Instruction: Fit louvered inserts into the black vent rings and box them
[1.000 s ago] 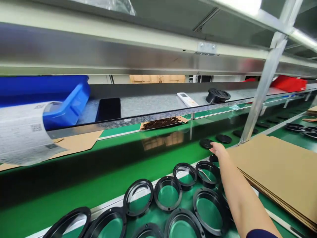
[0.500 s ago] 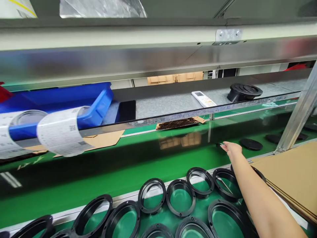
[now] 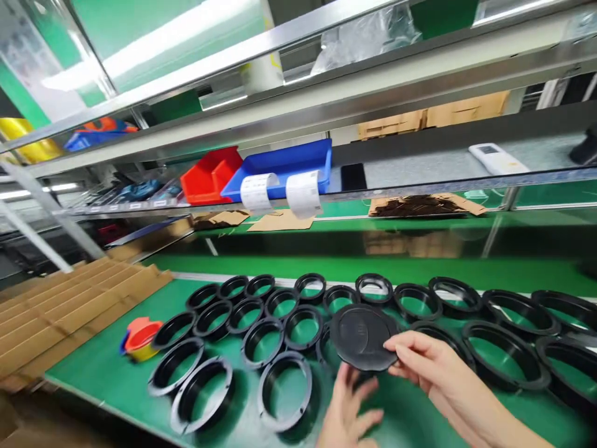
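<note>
My right hand (image 3: 422, 358) pinches the right edge of a round black lid (image 3: 361, 339) between thumb and fingers. The lid is tilted with its flat face toward me, held above the green work surface (image 3: 242, 407). Just below it, my left hand (image 3: 351, 410) has its fingers spread, slightly blurred. One left fingertip is close to the lid's lower edge; whether it touches I cannot tell. Around and behind both hands stand many black rings (image 3: 284, 392), and the lid hides parts of some of them.
Tape rolls (image 3: 142, 336) lie left of the rings, beside cardboard dividers (image 3: 79, 317). On the shelf above are a red bin (image 3: 209, 177), a blue bin (image 3: 284, 162) with label rolls (image 3: 303, 191), a phone (image 3: 353, 177) and a white remote (image 3: 498, 159).
My right hand has come back from the far right of the green belt, now holding a black lid before me. My left hand has entered view, and the view has swung left.
</note>
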Demonstrator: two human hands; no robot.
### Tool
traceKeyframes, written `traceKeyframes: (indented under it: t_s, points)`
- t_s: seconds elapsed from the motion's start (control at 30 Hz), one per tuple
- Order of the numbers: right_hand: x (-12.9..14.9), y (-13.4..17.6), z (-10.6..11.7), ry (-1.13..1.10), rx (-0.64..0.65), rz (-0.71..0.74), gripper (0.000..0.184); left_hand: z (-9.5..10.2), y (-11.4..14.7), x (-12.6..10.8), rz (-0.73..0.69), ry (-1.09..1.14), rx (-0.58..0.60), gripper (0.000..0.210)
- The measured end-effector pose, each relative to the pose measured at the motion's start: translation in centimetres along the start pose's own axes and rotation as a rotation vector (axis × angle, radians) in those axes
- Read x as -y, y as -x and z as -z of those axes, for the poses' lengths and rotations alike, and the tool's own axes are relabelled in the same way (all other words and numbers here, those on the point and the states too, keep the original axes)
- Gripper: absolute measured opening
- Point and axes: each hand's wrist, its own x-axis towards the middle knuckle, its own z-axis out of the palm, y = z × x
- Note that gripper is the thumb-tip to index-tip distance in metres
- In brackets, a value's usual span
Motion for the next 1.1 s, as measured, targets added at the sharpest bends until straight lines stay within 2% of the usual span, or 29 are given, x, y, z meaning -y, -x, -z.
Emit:
traceKeyframes:
  t_s: [0.07, 0.13, 0.2, 0.23, 0.27, 0.3, 0.4, 0.47, 0.53, 0.67, 0.87, 1.1]
  points:
    - [-1.9, 2.2, -2.6, -0.087, 0.046, -0.097, 0.037, 0.4, -0.4, -0.6, 0.012, 0.262, -0.008, 0.096]
    - [-3.2, 3.8, -4.5, -0.128, 0.155, -0.19, 0.048, 1.0, -0.5, -1.7, 0.074, 0.554, 0.008, 0.093]
    - [-3.8, 4.7, -5.7, -0.032, 0.34, -0.257, 0.058, 1.7, 0.0, -2.8, 0.14, 0.748, 0.03, 0.085]
    - [-3.8, 4.9, -6.0, 0.079, 0.394, -0.236, 0.057, 2.0, 0.4, -3.2, 0.163, 0.809, 0.037, 0.081]
    - [-3.7, 4.8, -6.1, 0.225, 0.395, -0.156, 0.053, 2.4, 0.8, -3.6, 0.179, 0.854, 0.04, 0.078]
    - [-3.6, 4.5, -6.1, 0.396, 0.34, -0.024, 0.047, 2.7, 1.2, -3.8, 0.198, 0.884, 0.05, 0.075]
    - [-3.7, 3.1, -5.6, 0.886, 0.06, 0.427, 0.035, 3.6, 2.4, -3.9, 0.258, 0.937, 0.105, 0.07]
    - [-4.4, 2.2, -5.5, 1.089, 0.012, 0.557, 0.036, 4.1, 2.9, -3.7, 0.278, 0.959, 0.135, 0.068]
    - [-5.3, 1.6, -5.9, 1.175, 0.039, 0.577, 0.037, 4.4, 3.4, -3.7, 0.298, 0.978, 0.126, 0.061]
    - [-5.7, 1.0, -7.4, 1.14, 0.094, 0.512, 0.039, 5.0, 4.1, -4.1, 0.323, 0.999, 0.112, 0.051]
    - [-4.9, 0.5, -8.6, 0.898, 0.052, 0.472, 0.044, 6.5, 4.8, -4.9, 0.337, 0.984, 0.167, 0.062]
    - [-7.0, 0.3, -9.2, 0.87, 0.025, 0.444, 0.048, 8.0, 5.3, -5.4, 0.344, 0.982, 0.155, 0.069]
